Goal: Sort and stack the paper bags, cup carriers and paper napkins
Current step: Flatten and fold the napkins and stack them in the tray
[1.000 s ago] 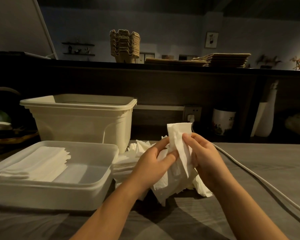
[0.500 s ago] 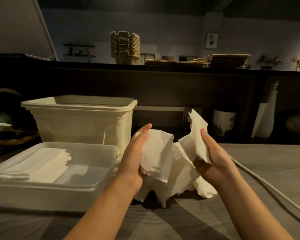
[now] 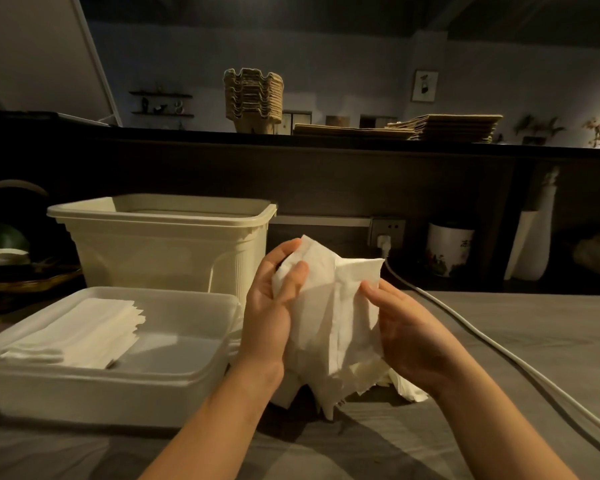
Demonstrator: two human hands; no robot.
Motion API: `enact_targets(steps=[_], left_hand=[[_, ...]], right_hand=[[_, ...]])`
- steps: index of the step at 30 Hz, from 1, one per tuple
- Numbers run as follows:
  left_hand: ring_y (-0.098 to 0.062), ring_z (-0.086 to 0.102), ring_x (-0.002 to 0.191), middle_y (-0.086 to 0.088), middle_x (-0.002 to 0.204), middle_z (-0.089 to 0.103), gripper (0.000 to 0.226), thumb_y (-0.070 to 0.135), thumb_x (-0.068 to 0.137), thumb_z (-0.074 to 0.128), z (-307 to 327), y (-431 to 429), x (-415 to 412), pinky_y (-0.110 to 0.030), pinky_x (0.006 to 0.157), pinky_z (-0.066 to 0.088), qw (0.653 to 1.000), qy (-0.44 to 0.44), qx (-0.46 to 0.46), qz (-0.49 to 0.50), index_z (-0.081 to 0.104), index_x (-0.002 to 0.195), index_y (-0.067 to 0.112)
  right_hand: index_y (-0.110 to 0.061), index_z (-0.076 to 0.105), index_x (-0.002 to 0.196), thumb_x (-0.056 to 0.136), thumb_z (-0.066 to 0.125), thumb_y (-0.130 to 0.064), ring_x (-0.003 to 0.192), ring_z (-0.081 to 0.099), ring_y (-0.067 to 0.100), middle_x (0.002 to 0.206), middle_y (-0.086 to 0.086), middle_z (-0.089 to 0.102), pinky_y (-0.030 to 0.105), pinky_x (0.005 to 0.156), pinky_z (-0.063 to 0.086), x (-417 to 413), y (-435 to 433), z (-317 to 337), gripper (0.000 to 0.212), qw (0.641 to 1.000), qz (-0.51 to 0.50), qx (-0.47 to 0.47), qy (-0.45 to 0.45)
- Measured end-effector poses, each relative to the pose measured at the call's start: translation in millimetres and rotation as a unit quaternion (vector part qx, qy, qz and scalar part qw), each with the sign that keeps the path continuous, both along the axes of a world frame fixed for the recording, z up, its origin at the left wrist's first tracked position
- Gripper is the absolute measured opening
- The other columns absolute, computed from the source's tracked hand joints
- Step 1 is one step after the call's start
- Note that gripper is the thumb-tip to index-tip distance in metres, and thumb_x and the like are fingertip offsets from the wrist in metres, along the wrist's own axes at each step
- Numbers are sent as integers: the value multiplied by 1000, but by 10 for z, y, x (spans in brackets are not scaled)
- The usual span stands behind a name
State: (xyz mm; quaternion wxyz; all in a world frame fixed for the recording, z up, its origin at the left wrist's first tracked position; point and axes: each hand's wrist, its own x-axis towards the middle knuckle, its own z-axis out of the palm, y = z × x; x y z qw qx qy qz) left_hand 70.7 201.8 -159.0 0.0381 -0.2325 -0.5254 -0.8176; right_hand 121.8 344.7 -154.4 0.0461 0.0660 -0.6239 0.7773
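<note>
A bunch of crumpled white paper napkins (image 3: 329, 317) is held up over the grey bench (image 3: 499, 341). One side is gripped by the left hand (image 3: 274, 306), with the fingers (image 3: 284, 247) curled behind and the thumb pressed on the front. The other side is pinched by the right hand (image 3: 406, 334). A neat stack of folded white napkins (image 3: 80, 334) is laid in the shallow clear plastic tray (image 3: 187, 372) on the left. Brown cardboard cup carriers (image 3: 253, 98) and flat brown paper bags (image 3: 444, 128) are stacked on the dark shelf (image 3: 187, 140) behind.
</note>
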Motion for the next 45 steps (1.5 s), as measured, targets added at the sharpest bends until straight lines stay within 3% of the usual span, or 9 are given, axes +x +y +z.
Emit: enact_targets(steps=[8,15,19,22,26,31,33,37,45], left_hand=[[-4,63,90,11,106,62,38,12,86,61,-82,59,5,-18,67,53,994,62,-86,4,53,106,45],[-13,68,87,1,98,69,40,24,64,70,-66,47,-18,-23,64,54,993,-43,-38,-102,62,103,30],[-15,68,82,0,94,69,24,18,78,67,-76,35,-55,-28,65,56,995,-59,-11,-74,65,99,31],[-13,63,82,5,93,64,16,23,82,64,-37,-4,-108,-31,71,56,999,-18,-39,4,64,92,35],[0,60,67,21,68,64,5,29,80,69,38,-65,-115,-14,63,49,993,62,-63,79,63,80,30],[1,51,45,17,64,60,23,45,73,64,65,-92,13,-6,42,35,972,193,-99,88,63,84,25],[0,55,52,18,70,60,26,50,71,63,61,-105,7,-7,44,37,961,225,-126,96,63,87,29],[-9,59,78,15,82,59,28,49,74,65,-19,-120,-102,-14,62,49,904,332,-216,161,62,100,38],[-10,62,92,12,98,65,39,54,77,59,-51,-94,-150,-18,71,53,890,355,-228,172,55,112,37]], right_hand=[[-19,71,92,76,58,-27,75,69,14,86,1,72,27,59,56,-17,-4,-19,22,992,-93,0,84],[-23,73,82,69,61,-29,78,68,15,83,-3,72,35,66,59,-77,62,-28,19,968,-194,-91,132],[-20,68,93,76,57,-28,85,66,18,89,0,69,41,69,58,-61,144,10,22,962,-176,-148,148],[-16,68,91,77,65,-26,80,66,18,87,3,67,32,62,57,-14,124,25,17,979,-107,-98,141],[-25,73,69,65,66,-27,69,65,9,72,-5,67,22,59,54,33,60,13,9,977,-100,3,189],[-39,73,72,65,71,-33,73,66,4,74,-11,69,17,61,52,46,30,-8,10,958,-138,84,237],[-44,72,78,60,74,-52,79,64,3,81,-14,69,17,64,52,60,6,-13,20,943,-146,136,266],[-47,71,80,60,71,-52,83,64,3,84,-17,68,18,66,53,65,-1,-9,21,935,-152,154,281],[-42,71,83,65,65,-67,87,61,2,89,-19,65,16,69,51,64,-3,-13,32,919,-138,201,309]])
